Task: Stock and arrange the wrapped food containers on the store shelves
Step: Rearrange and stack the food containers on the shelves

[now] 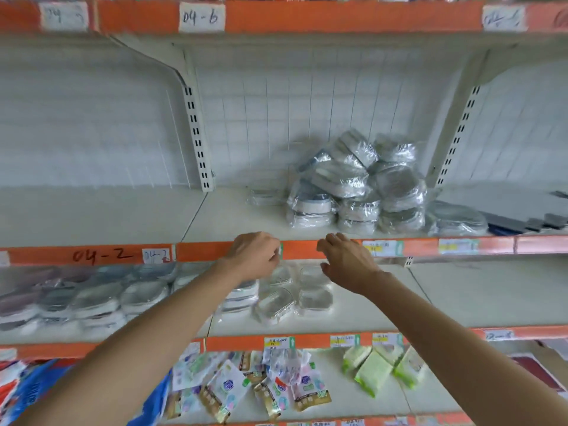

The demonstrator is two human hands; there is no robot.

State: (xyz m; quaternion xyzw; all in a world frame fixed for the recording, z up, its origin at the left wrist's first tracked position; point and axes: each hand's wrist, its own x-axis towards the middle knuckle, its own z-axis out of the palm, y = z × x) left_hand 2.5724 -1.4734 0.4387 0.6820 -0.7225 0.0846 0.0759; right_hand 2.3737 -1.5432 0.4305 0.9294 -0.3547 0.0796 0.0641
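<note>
- Left hand (255, 256) loosely curled, holding nothing, at the orange shelf edge (304, 249)
- Right hand (349, 259) relaxed, fingers spread, holding nothing
- Wrapped food containers (358, 186) heaped on the shelf beyond, toward its right

We count 2 hands (255, 256), 4 clear containers (315, 298) on mid shelf, 3 green packs (373, 375) below, approx.

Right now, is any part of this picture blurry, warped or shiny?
Head view: shelf edges bow from the wide lens; the left containers are smeared and soft; the wrapped pile glints with glare; both hands, left and right, are fairly sharp.
</note>
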